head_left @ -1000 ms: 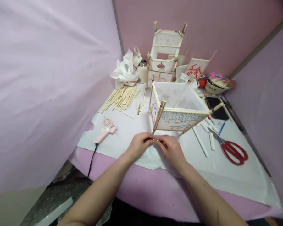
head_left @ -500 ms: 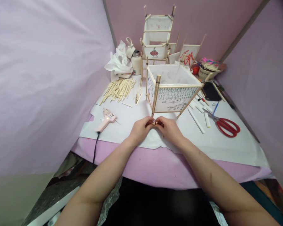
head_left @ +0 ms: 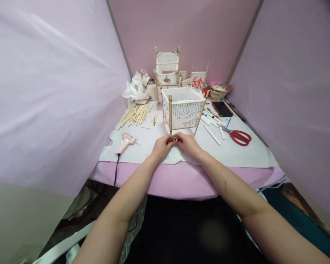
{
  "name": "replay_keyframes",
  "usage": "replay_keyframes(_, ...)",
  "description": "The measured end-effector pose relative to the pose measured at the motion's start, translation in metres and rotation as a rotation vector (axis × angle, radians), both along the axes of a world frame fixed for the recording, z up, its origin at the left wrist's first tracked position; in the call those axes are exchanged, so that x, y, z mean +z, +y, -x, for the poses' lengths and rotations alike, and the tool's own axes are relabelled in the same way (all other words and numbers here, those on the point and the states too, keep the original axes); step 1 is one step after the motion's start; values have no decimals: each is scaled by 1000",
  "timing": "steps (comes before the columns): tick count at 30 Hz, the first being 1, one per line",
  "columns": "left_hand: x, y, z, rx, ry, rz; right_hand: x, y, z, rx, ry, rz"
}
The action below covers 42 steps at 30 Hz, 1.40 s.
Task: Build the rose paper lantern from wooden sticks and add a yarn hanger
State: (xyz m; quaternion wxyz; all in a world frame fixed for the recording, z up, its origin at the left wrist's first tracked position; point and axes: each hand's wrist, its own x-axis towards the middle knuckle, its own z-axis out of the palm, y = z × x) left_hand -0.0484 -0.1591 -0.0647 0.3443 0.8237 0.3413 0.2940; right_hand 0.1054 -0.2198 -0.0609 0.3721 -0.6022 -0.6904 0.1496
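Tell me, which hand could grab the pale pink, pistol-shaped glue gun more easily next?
Probably the left hand: the glue gun lies on that side, closer to it. The right hand is farther away, nearer the red-handled metal scissors.

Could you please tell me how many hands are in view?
2: the left hand and the right hand, close together in front of the nearest leg of the paper-sided frame.

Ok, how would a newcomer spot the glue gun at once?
Start at the white sheet. Left of the left hand, on the near side of the pile of sticks, lies the glue gun: pale pink, the only tool here trailing a black cord.
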Motion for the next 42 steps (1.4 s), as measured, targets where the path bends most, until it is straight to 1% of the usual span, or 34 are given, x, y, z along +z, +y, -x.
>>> replay_keyframes(6, -1, 0, 1, 11, -19, -36, -3, 1, 2, -38, 4, -16)
replay_keyframes(9, -3, 2, 2, 3, -32, -42, -4, 2, 2, -48, -41, -43)
replay_keyframes(14, -1, 3, 3, 19, 7, -5, -4, 2, 2, -43, -99, -87)
replay_keyframes(19, 1, 4, 3, -9, 8, 15, -8, 4, 3, -56, -38, -113)
replay_keyframes(22, 0, 4, 2, -10, 12, -2, -10, 4, 5, -48, 17, -108)
replay_keyframes(25, -1, 3, 1, 3, 14, -17, -9, 2, 6, -40, 27, -97)
replay_keyframes(29, -1, 2, 1, 14, 2, -41, -5, 1, 8, -47, -1, -80)
replay_keyframes(36, 0, 2, 2, 39, 10, -11, -1, 5, 10, -37, -73, -80)
replay_keyframes(42, -4, 0, 2, 72, 32, -73, 0, 8, 9, -66, -93, -11)
